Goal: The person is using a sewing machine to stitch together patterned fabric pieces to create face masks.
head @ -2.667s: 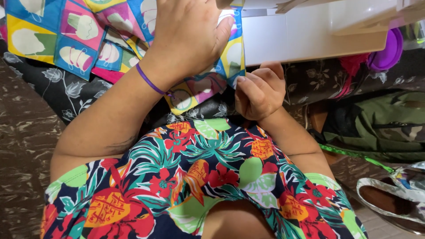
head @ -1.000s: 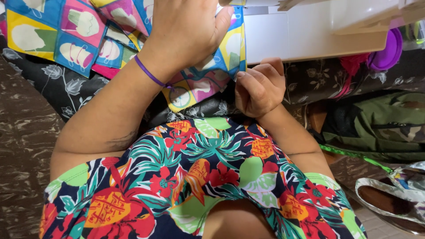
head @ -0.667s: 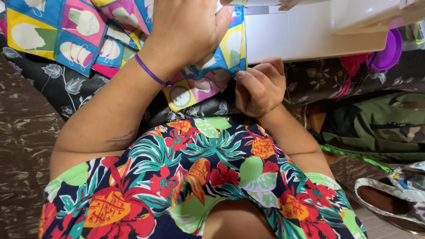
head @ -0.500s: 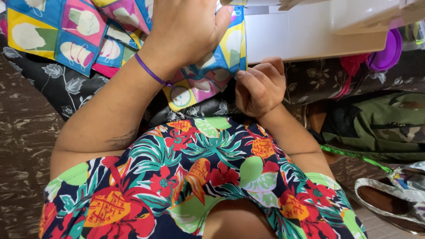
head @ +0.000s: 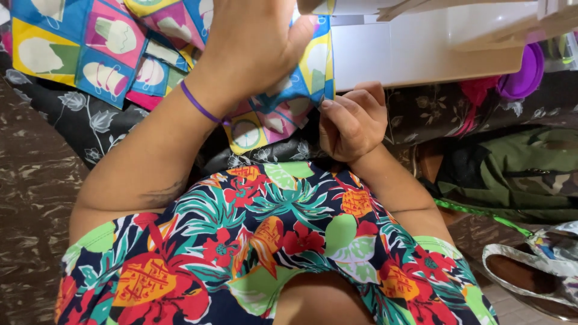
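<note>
My left hand, with a purple band at the wrist, lies flat on a bright patchwork cloth of blue, pink and yellow squares, fingers spread toward the top edge of the view. My right hand pinches the lower right edge of the same cloth just in front of the white sewing machine base. The needle area is out of view above.
A dark floral fabric lies under the patchwork. An olive green bag sits at the right, a purple lid beside the machine, and a sandal on the floor at lower right. A flowered dress fills the foreground.
The patchwork cloth has slid a little to the right under my left hand. My right hand keeps its pinch in the same place.
</note>
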